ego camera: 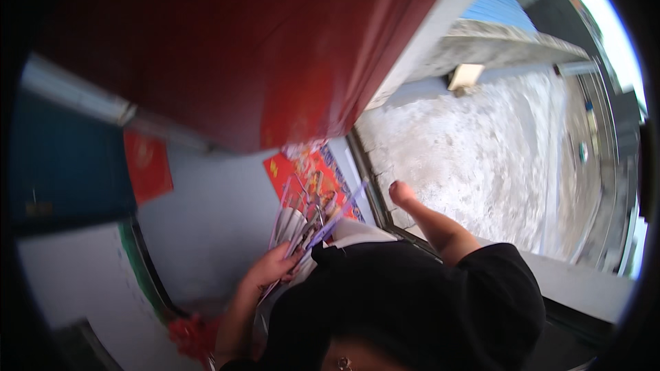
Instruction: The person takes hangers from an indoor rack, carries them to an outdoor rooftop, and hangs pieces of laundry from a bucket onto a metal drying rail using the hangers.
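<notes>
A bundle of thin clothes hangers (309, 221), purple, pink and pale, is gripped by my left hand (276, 268) in front of my body. Their far ends spread over a red printed mat (276, 172) with a patterned blue border. My right hand (402, 193) hangs out to the side, before the doorway to a concrete yard. No object shows in it, but blur and foreshortening hide how its fingers are held.
A large dark red door (232, 51) fills the upper view. Its frame and a dark threshold (368, 170) border the concrete yard (454, 154). Grey floor (201, 226) lies to the left, with a dark blue door (67, 165) and a red sheet (149, 167) beyond.
</notes>
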The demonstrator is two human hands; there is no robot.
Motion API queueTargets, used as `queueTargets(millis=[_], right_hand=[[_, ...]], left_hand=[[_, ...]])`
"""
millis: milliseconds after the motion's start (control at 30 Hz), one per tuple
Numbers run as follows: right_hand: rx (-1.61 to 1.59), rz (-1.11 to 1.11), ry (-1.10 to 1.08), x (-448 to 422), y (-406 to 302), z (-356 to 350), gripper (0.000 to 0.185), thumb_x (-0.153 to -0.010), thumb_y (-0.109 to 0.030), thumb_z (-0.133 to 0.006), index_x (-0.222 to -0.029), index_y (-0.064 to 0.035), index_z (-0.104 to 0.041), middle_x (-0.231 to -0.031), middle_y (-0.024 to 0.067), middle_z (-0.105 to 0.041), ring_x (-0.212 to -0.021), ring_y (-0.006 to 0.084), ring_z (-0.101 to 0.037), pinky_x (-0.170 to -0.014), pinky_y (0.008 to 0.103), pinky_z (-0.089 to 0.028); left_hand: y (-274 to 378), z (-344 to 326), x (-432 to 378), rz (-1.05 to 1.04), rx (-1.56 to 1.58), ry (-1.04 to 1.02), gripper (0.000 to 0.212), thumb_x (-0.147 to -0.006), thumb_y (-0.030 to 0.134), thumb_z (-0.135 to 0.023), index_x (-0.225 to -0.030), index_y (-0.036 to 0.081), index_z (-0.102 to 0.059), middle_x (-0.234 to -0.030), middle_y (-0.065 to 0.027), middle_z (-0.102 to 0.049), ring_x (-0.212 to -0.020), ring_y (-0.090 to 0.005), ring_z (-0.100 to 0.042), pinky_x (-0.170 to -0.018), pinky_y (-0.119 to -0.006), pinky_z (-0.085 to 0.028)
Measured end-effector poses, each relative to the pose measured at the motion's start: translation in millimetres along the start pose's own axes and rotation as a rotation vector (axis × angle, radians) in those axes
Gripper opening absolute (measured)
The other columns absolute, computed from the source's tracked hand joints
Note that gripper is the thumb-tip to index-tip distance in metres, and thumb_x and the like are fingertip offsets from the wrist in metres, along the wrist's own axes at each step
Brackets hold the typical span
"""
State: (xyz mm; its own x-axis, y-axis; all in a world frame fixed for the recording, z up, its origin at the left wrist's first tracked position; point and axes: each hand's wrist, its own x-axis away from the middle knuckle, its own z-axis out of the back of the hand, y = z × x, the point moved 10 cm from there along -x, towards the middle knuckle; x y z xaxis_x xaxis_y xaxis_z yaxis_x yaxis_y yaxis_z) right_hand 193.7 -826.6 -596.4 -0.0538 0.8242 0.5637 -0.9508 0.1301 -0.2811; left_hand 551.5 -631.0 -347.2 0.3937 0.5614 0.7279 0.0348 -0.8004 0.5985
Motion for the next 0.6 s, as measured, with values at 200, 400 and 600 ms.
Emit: queueTargets(millis=[200,400,600], right_hand=[[-0.454,-0.053,-0.279,52.4,41.0,26.5,0.023,-0.092,-0.021,-0.054,-0.103,-0.0049,-0.067,-0.085,0.0093,-0.071,-0.075,0.0181,-0.07,-0.071,0.0347,-0.055],[-0.555,-0.56,0.278,154.4,181.7,9.0,0.029,-0.089,-0.029,-0.055,-0.085,-0.0032,-0.069,-0.08,0.0168,-0.069,-0.075,0.0292,-0.069,-0.076,0.0384,-0.054],[-1.058,-0.995,0.013,282.2,208.8,-127.7,0.028,-0.09,-0.019,-0.05,-0.075,-0.0015,-0.066,-0.067,0.0095,-0.066,-0.058,0.0183,-0.065,-0.049,0.0333,-0.052]], left_hand=[[137.7,-71.0,-97.8,0.205,-0.255,-0.388,0.018,-0.102,0.027,-0.049,-0.105,0.01,-0.047,-0.066,-0.0003,-0.047,-0.044,-0.0062,-0.039,-0.041,-0.022,-0.032],[201.0,-121.4,-225.3,0.237,-0.458,-0.604,0.016,-0.101,0.024,-0.049,-0.106,0.009,-0.047,-0.068,-0.0007,-0.047,-0.046,-0.0058,-0.038,-0.041,-0.021,-0.03],[247.3,-226.0,-284.8,0.313,-0.553,-0.758,0.016,-0.102,0.024,-0.047,-0.103,0.008,-0.047,-0.066,-0.0001,-0.046,-0.047,-0.0069,-0.038,-0.041,-0.022,-0.03]])
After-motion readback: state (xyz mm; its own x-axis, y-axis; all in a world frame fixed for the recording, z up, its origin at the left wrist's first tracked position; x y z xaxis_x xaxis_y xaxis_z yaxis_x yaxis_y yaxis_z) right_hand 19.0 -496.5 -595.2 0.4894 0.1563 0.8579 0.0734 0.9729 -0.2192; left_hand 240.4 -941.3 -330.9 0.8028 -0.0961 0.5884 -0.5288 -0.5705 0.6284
